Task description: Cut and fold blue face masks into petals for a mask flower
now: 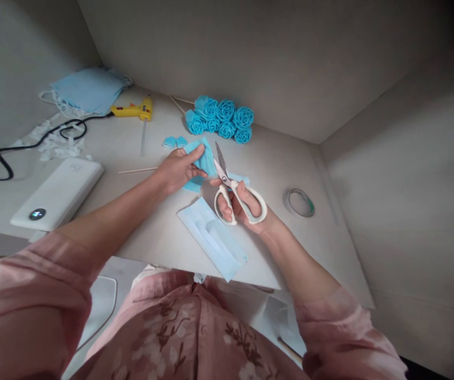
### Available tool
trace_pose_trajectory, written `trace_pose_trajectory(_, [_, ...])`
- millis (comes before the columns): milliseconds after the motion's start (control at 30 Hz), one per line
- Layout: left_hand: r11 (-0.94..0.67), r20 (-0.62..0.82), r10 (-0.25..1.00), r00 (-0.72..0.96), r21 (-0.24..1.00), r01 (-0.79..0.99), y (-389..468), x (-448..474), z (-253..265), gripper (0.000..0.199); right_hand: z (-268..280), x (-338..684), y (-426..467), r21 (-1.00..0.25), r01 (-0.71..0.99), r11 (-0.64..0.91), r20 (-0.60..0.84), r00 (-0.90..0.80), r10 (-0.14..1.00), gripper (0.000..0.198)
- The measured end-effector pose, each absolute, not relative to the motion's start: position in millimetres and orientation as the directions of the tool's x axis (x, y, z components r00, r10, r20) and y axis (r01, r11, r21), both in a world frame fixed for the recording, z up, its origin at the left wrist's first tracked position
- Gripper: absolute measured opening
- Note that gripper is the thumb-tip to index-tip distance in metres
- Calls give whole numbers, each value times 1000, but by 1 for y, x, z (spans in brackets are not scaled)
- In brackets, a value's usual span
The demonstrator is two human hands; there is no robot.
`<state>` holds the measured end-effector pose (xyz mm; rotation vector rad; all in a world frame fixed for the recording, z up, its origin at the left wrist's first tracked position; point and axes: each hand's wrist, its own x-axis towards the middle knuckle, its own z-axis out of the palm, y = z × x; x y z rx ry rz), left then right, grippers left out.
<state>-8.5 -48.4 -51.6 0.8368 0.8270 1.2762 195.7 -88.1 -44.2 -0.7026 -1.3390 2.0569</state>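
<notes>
My left hand (183, 166) pinches a piece of blue mask fabric (206, 155) between thumb and fingers. In my right hand (246, 203) are white-handled scissors (222, 168), thumb and fingers through the loops. Their blades are parted, close to the right edge of the fabric. Below the hands lies a flat light-blue face mask (213, 237). Small cut blue pieces (174, 142) rest just beyond my left hand, and a thin wooden stick (137, 170) lies to its left. Behind are several blue fabric roses (225, 113) on sticks.
A yellow glue gun (134, 110) with a black cord lies at the back left, near a stack of masks (88, 89) and white scraps (58, 140). A white power bank (58, 192) sits at the left. At the right is a tape roll (299, 202). Walls (250, 58) border the table.
</notes>
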Motion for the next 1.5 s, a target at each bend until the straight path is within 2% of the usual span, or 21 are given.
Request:
trace_pose_trajectory(267, [123,-69,988,141,897,-424,-50,-7,-53,36,-46,196,-88,-936,-181,-301,-87,-712,697,66])
trace_pose_trajectory(500, [85,-48,994,95,895,-439,-48,-9,-50,37,-49,197,-86,-937,-177,-303,-87,-719,690,67])
trace_pose_trajectory(867, [117,-38,977,207,918,-380,-54,-5,-51,41,-47,197,-89,-946,-165,-279,-83,-709,700,65])
trace_pose_trajectory(1033, [119,-29,972,235,919,-376,-57,-2,-51,41,-48,199,-87,-964,-145,-222,-62,-694,718,60])
trace_pose_trajectory(1300, [115,-45,979,198,928,-354,-55,-2,-51,43,-52,197,-88,-960,-178,-216,-62,-618,784,54])
trace_pose_trajectory(1500, [120,-62,982,176,933,-340,-55,-3,-47,37,-48,195,-94,-958,-185,-220,-76,-574,815,53])
